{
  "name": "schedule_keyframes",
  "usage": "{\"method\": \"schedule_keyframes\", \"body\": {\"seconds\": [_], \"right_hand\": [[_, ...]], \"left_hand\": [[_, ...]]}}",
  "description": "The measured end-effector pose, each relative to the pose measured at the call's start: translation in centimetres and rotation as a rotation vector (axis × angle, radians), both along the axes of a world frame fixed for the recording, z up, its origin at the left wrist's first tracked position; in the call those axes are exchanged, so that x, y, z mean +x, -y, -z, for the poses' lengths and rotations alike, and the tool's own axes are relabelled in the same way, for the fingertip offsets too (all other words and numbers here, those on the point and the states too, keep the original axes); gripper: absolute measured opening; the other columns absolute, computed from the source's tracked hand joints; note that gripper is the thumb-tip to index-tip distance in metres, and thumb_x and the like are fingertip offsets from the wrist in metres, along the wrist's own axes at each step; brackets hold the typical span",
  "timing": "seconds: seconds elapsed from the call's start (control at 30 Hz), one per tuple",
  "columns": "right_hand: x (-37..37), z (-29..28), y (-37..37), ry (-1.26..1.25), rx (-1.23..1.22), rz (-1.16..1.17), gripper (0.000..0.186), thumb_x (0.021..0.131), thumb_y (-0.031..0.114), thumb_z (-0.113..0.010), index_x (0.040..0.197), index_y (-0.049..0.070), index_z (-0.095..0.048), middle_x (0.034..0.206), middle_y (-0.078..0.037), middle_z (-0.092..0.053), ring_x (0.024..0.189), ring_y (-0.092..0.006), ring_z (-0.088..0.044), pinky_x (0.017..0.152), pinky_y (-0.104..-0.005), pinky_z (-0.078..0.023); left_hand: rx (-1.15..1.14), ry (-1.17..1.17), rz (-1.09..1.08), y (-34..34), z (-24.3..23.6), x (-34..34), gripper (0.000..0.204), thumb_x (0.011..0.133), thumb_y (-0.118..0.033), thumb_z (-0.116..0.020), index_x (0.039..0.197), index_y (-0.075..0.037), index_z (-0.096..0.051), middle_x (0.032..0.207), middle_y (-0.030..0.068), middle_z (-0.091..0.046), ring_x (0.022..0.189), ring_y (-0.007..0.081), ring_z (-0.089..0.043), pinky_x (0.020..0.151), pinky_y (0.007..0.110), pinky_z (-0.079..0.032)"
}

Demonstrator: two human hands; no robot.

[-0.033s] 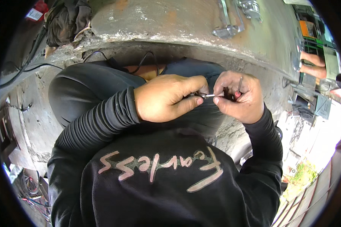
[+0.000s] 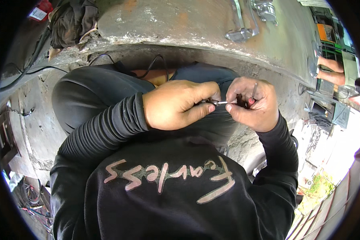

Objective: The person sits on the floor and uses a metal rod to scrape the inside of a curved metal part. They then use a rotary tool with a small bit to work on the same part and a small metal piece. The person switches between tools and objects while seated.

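Observation:
Over my crossed, dark-clad legs, my left hand (image 2: 180, 104) pinches a small dark metal piece (image 2: 213, 102), partly hidden by its fingers, with a thin pale pin (image 2: 222, 102) sticking out toward the right. My right hand (image 2: 252, 104) is closed, its thumb and forefinger at the pin's free end. Curled in its other fingers is a red-handled tool (image 2: 252, 101) with a slim metal shaft (image 2: 255, 89) pointing up. The two hands nearly meet at the pin.
Ahead, a grey concrete ledge (image 2: 168, 24) holds metal fittings (image 2: 241, 34) and dark cloth (image 2: 72, 24). Cables (image 2: 31, 68) run at left; coiled wires (image 2: 31, 192) lie lower left. Another person's bare legs (image 2: 330, 66) are at far right, beside a metal box (image 2: 339, 115).
Both hands have shifted very slightly downward in view, their grips the same.

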State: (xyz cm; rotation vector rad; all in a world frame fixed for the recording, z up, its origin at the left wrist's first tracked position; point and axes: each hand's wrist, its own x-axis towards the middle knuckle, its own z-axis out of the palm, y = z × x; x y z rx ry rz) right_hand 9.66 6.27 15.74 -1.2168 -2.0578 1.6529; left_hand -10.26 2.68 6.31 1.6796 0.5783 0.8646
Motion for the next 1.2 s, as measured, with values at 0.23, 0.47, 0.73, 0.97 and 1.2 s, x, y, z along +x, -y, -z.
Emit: {"method": "schedule_keyframes", "body": {"seconds": [0.23,0.47,0.73,0.97,1.2], "right_hand": [[-0.1,-0.4,-0.6,0.064,0.019,-0.019,0.011,0.072,-0.006,-0.063,0.079,0.001,-0.059,0.071,0.001,-0.057,0.066,-0.0036,-0.052,0.060,-0.0189,-0.042],[0.1,0.5,-1.3,-0.109,-0.251,-0.020,0.029,0.069,-0.004,-0.065,0.097,0.003,-0.058,0.081,-0.001,-0.057,0.072,-0.0058,-0.049,0.058,-0.0197,-0.038],[0.3,0.9,0.1,-0.313,-0.270,0.426,0.037,0.093,0.036,-0.040,0.096,0.002,-0.054,0.069,-0.004,-0.052,0.058,-0.0069,-0.047,0.051,-0.0186,-0.036],[-4.2,4.6,1.8,-0.433,-0.135,0.489,0.029,0.097,0.018,-0.037,0.113,-0.003,-0.049,0.061,-0.008,-0.053,0.044,-0.0086,-0.042,0.042,-0.0196,-0.035],[-9.4,7.3,0.2,-0.638,-0.164,0.532,0.025,0.095,0.007,-0.044,0.119,0.005,-0.036,0.078,-0.005,-0.053,0.053,-0.0069,-0.049,0.043,-0.0194,-0.041]], "left_hand": [[-0.009,0.016,0.020,-0.7,-0.2,-0.1,0.013,0.090,-0.007,-0.055,0.101,-0.002,-0.052,0.080,0.0123,-0.060,0.073,0.0280,-0.061,0.066,0.033,-0.046],[-0.147,0.007,0.039,-0.4,-0.5,-0.9,0.014,0.089,-0.009,-0.056,0.100,-0.002,-0.051,0.087,0.0145,-0.061,0.081,0.0315,-0.062,0.067,0.035,-0.047],[-0.060,0.081,-0.043,-1.1,-1.5,-1.7,0.025,0.094,-0.004,-0.047,0.119,0.000,-0.048,0.094,0.0074,-0.060,0.076,0.0098,-0.056,0.070,0.023,-0.046],[-0.238,0.113,-0.312,-2.1,-0.7,-2.3,0.027,0.093,-0.003,-0.047,0.120,0.002,-0.047,0.090,0.0075,-0.058,0.079,0.0113,-0.053,0.072,0.025,-0.044],[-0.157,0.158,-0.619,-3.1,0.5,-2.6,0.026,0.095,-0.003,-0.046,0.120,0.001,-0.051,0.082,0.0048,-0.057,0.069,0.0073,-0.050,0.062,0.021,-0.043]]}}
